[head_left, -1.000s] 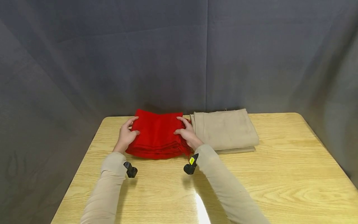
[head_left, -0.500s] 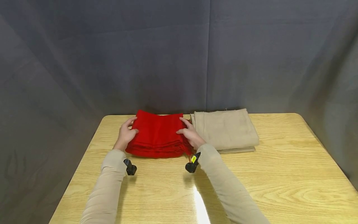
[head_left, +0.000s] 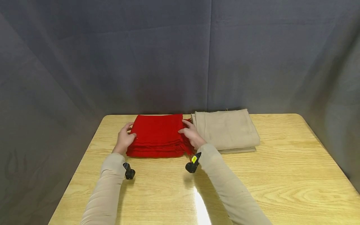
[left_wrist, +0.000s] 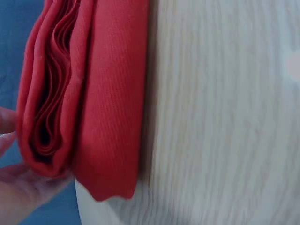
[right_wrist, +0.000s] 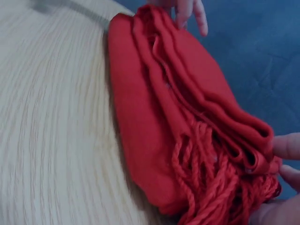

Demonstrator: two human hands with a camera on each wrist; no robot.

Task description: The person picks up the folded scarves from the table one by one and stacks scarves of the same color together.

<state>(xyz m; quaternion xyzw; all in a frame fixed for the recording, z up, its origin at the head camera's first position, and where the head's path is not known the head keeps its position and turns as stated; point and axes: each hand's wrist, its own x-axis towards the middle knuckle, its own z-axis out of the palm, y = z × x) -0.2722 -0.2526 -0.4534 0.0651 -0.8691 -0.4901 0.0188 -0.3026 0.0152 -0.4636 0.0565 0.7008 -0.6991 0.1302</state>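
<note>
A red fringed scarf [head_left: 157, 128], folded into a thick layered stack, lies at the back left of the table. My left hand [head_left: 124, 139] holds its left end, thumb at the near side of the fold and fingers farther back. The looped layers of that end show in the left wrist view beside my left fingers [left_wrist: 5, 121]. At the other end my right hand [head_left: 192, 135] grips the folds, thumb over the top edge. Twisted red fringe [right_wrist: 206, 183] spills out below my right fingers [right_wrist: 287, 146] in the right wrist view.
A folded beige cloth [head_left: 227, 129] lies just right of the scarf, close to my right hand. The wooden table [head_left: 289, 175] ends at a grey curtain [head_left: 168, 56] behind. Small black wrist cameras [head_left: 192, 167] hang from both sleeves.
The scarf's top layer, raised at its far corners before, has sunk and now lies flatter. My left hand has shifted slightly left and nearer; the right has barely moved.
</note>
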